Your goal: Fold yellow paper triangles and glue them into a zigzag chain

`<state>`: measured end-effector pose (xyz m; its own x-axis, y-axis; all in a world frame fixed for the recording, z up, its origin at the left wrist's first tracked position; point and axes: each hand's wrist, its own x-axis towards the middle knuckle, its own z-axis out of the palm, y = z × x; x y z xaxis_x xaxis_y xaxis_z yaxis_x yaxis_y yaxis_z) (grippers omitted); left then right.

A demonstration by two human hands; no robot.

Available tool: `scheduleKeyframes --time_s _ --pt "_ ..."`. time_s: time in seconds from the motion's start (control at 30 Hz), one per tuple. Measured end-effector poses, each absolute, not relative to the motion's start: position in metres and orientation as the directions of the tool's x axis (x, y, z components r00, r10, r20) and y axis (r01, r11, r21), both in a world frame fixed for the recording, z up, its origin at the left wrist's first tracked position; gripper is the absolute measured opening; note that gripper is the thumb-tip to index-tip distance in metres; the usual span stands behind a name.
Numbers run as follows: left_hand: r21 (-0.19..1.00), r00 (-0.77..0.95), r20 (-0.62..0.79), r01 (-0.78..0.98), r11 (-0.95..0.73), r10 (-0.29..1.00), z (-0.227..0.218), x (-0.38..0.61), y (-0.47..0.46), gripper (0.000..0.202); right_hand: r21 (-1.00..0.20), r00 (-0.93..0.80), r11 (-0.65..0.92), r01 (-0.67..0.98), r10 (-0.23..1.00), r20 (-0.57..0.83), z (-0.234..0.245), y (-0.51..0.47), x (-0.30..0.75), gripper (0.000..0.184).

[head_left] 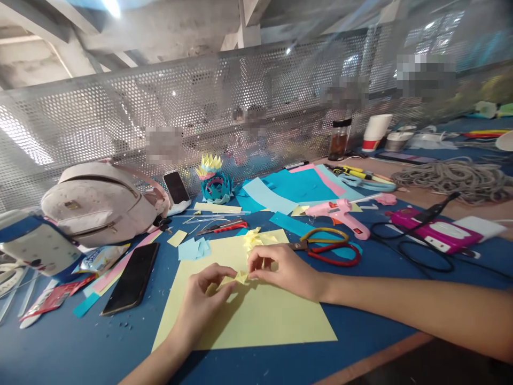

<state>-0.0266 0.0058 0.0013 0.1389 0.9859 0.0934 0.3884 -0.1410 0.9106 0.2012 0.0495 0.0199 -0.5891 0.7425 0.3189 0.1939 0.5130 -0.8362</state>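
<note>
Between my two hands is a small folded piece of yellow paper, pinched from both sides. My left hand grips its left end with thumb and forefinger. On the other end, the fingertips of my right hand are closed. Both hands are over a large pale yellow sheet lying flat on the blue table. Just behind my right hand sits a pile of folded yellow paper pieces, partly covered by the fingers. Light blue paper squares lie at the sheet's upper left corner.
Scissors with red and yellow handles and a pink glue gun lie at right. A black phone rests at left, before a pale backpack. Behind stands a folded-paper ornament; a magenta power strip trails cables.
</note>
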Motion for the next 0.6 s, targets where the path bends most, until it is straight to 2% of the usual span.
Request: scheduleKeyframes --time_s 0.1,0.27,0.47,0.53,0.6 --pt "0.902 0.171 0.132 0.387 -0.189 0.976 0.0049 -0.0245 0.0051 0.016 -0.788 -0.615 0.586 0.189 0.696 0.371 0.0200 0.0474 0.2012 0.005" --pt "0.873 0.111 0.248 0.406 -0.272 0.962 0.0083 -0.0230 0.0056 0.014 -0.633 -0.657 0.750 0.191 0.577 0.486 0.0201 0.0462 0.2016 0.008" --pt "0.852 0.126 0.255 0.440 -0.285 0.959 0.0072 -0.0229 0.0058 0.010 -0.496 -0.668 0.844 0.205 0.491 0.559 0.0193 0.0474 0.2024 0.010" --pt "0.796 0.141 0.340 0.484 -0.364 0.930 0.0082 -0.0243 0.0052 0.007 -0.406 -0.677 0.895 0.186 0.416 0.607 0.0186 0.0484 0.2046 0.013" --pt "0.676 0.196 0.476 0.543 -0.499 0.857 0.0110 -0.0272 0.0046 0.008 -0.284 -0.695 0.942 0.180 0.326 0.640 0.0182 0.0492 0.2075 0.017"
